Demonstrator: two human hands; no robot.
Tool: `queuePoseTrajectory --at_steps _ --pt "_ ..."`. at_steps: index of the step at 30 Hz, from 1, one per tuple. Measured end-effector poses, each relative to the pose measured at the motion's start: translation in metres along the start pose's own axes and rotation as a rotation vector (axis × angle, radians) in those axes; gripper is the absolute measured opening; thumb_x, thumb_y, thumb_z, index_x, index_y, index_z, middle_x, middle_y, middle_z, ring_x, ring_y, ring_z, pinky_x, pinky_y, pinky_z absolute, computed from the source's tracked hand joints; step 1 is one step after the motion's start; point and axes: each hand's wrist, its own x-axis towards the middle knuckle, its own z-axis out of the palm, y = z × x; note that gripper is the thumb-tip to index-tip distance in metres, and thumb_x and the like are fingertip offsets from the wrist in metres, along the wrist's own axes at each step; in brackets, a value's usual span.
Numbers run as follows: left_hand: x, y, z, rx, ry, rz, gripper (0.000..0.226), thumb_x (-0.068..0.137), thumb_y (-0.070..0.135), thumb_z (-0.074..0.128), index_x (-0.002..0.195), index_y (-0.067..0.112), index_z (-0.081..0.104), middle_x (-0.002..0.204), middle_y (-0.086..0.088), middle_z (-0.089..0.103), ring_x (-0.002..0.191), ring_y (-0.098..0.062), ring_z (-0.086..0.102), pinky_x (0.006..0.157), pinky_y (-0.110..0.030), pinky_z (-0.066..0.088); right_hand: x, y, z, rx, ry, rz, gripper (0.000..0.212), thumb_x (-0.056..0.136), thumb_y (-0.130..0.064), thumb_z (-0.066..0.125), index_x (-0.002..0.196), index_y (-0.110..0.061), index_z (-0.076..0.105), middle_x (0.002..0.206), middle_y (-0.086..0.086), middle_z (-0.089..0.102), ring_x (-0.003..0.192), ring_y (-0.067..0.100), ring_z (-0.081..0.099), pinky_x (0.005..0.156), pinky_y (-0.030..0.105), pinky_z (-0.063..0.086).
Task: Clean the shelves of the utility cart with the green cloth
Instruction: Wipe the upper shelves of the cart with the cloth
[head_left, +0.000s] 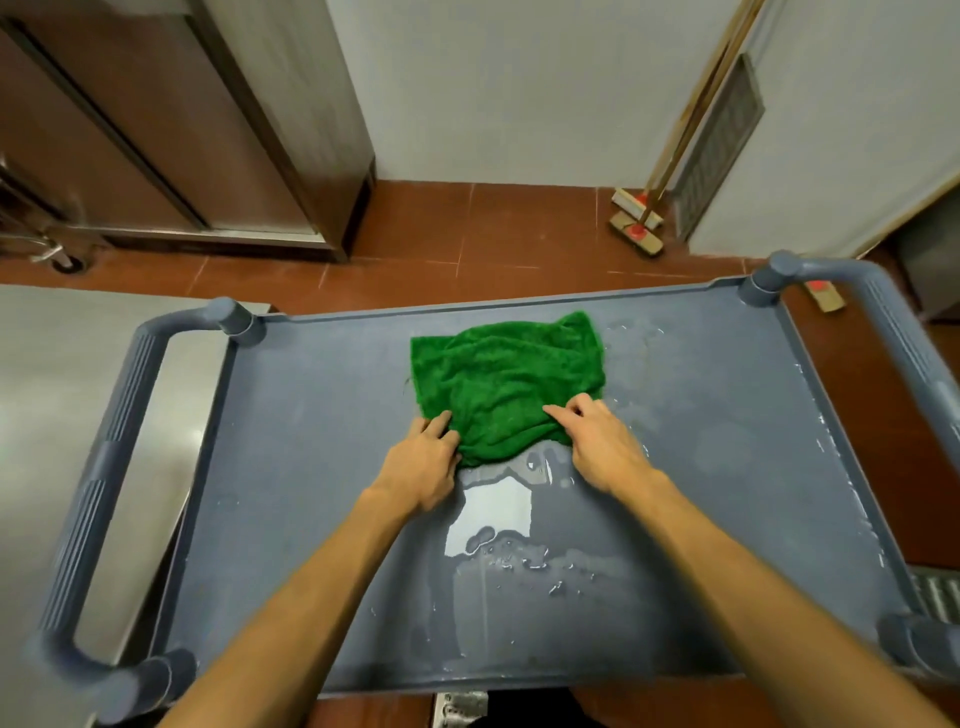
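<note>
Our forearms (311, 582) reach over wet top shelf (311, 441). Left hand (423, 460), right hand (597, 447) pinch near edge of green cloth (504, 379); we think flat cloth wipes more water (493, 514).

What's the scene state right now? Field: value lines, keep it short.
cloth: green cloth lies crumpled on the far middle of the top shelf
left: left hand grips the cloth's near left edge
right: right hand pinches the cloth's near right edge
surface: wet, with a puddle on the near side of the cloth, between the forearms, and droplets along the right rim
lower shelves: not in view
background: brooms lean against the far wall
</note>
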Motion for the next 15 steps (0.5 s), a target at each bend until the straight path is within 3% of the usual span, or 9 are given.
queuePoseTrajectory --at_steps 15 --pt "-0.093 0.011 0.040 -0.022 -0.008 0.003 0.034 0.104 0.025 0.037 0.123 0.003 0.053 0.164 -0.012 0.022 0.137 -0.036 0.031 0.113 -0.039 0.031 -0.104 -0.037 0.040 0.018 -0.035 0.064 0.065 0.091 0.003 0.044 0.147 -0.028 0.041 0.117 0.003 0.047 0.109 0.024 0.044 0.091 0.035 0.045"
